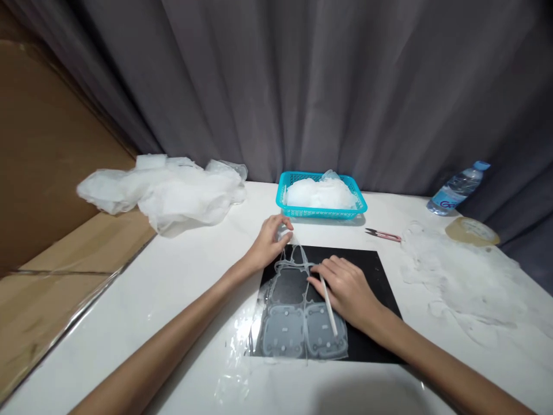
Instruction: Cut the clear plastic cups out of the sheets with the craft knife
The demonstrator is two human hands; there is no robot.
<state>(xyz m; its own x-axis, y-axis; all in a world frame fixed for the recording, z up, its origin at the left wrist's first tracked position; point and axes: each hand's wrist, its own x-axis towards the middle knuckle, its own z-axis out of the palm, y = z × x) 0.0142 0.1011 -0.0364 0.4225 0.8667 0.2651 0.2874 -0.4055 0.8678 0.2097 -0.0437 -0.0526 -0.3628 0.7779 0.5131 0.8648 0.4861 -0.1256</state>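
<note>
My left hand (273, 239) is closed on the far end of a thin translucent sheet (283, 328), at the top left of a black mat (365, 265). The sheet has rounded panels with small white dots; its two near panels lie flat on the mat, and its far part is stringy, with openings. My right hand (343, 285) rests over the mat, its fingers closed around a thin white stick (329, 308) that slants toward the near right panel. The fingertips are beside the sheet's strands.
Behind the mat stands a blue basket (322, 213) of white material. A white plastic heap (185, 193) lies back left, beside cardboard (78, 248). At right are snips (384, 235), a tape roll (473, 231), a tilted bottle (458, 190) and translucent scraps (470, 282).
</note>
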